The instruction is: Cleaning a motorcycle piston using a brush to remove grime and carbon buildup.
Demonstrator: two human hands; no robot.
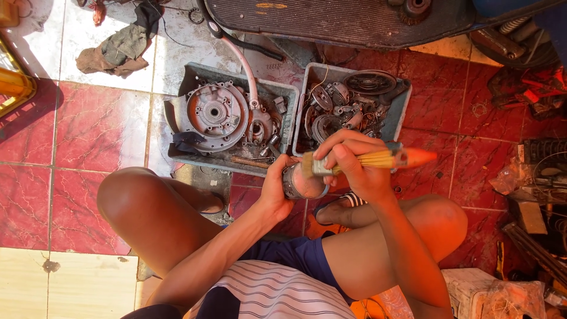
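Note:
My left hand [276,188] grips a short metal cylinder [302,183], a round engine part, held over the floor between my knees. My right hand [354,160] holds a paintbrush [378,159] with a yellow and orange handle, lying sideways with its handle pointing right. Its pale bristles rest against the top of the cylinder. Both hands are just in front of two grey trays of parts.
The left grey tray [195,71] holds a round engine casing [214,113] and small parts. The right grey tray [401,109] is full of metal parts. A rag [118,50] lies at the top left. A dark vehicle body [354,20] spans the top. Clutter lines the right edge.

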